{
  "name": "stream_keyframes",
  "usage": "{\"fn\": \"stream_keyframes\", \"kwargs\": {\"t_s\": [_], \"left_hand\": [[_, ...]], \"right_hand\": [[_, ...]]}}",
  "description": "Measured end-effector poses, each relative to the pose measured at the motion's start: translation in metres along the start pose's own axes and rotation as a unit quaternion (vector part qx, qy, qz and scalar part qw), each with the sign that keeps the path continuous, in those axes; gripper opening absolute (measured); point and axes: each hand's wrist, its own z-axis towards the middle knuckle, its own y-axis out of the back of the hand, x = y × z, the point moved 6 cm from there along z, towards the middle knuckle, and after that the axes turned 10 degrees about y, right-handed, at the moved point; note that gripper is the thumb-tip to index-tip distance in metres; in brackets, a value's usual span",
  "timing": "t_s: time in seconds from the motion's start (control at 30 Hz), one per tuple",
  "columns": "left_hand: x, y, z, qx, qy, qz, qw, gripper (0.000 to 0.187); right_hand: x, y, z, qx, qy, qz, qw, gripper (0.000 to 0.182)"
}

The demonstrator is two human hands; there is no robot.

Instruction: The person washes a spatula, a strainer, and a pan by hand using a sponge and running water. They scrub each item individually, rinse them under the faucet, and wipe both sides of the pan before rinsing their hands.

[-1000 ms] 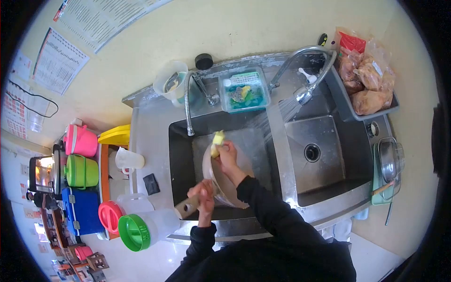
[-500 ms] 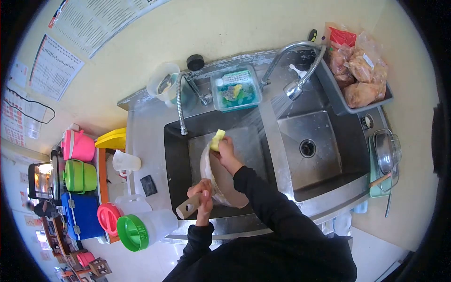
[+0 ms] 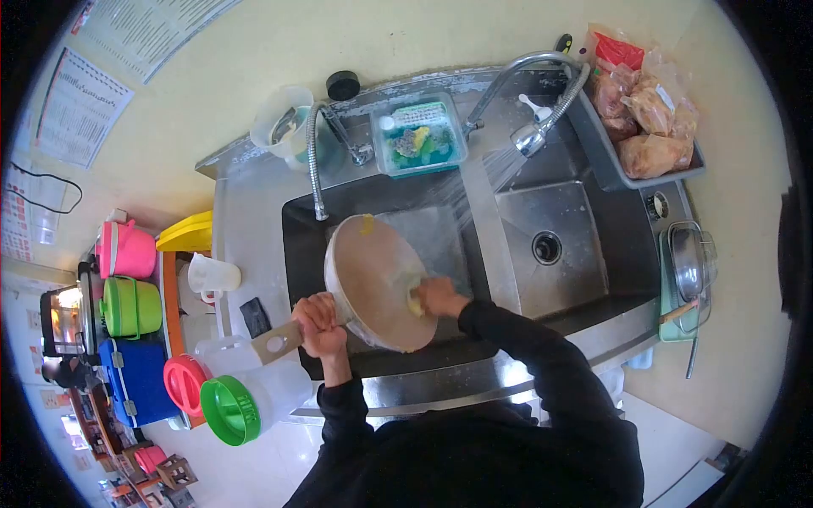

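A beige frying pan [image 3: 373, 262] is tilted over the left sink basin [image 3: 296, 254], its inner face turned up toward me. My left hand [image 3: 320, 324] is wrapped round the pan's handle close to the bowl. Inside the pan, at its right side, my right hand [image 3: 440, 298] presses a yellow sponge [image 3: 415, 300] against the surface. The sponge is partly hidden by my fingers and a little blurred. Yellowish smears show at the pan's far rim and near rim.
A running faucet [image 3: 529, 140] sprays toward the left basin. Another faucet [image 3: 318, 169] stands left. A soapy tub [image 3: 419, 135] sits behind the basins. Bagged meat [image 3: 648, 127] fills a grey bin [image 3: 627, 179] at right. Plastic containers [image 3: 271, 394] crowd the left front.
The pan has turned from edge-on to face up and shifted slightly. My right hand moved with the sponge from the far rim down into the pan. My left hand moved left with the handle.
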Motion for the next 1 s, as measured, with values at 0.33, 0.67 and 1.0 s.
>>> {"fn": "stream_keyframes", "kwargs": {"t_s": [0.33, 0.67, 1.0], "left_hand": [[-0.015, -0.012, -0.01, 0.039, 0.039, -0.019, 0.998, 0.045], [0.025, -0.013, -0.006, -0.009, -0.019, -0.003, 1.0, 0.037], [0.073, -0.029, -0.021, -0.044, 0.03, 0.138, 0.989, 0.043]], "right_hand": [[0.019, 0.11, 0.052, -0.38, 0.168, -0.158, 0.896, 0.028], [0.023, -0.028, -0.009, 0.119, -0.037, 0.121, 0.985, 0.031], [-0.001, 0.028, 0.036, -0.179, -0.066, 0.93, 0.315, 0.045]]}}
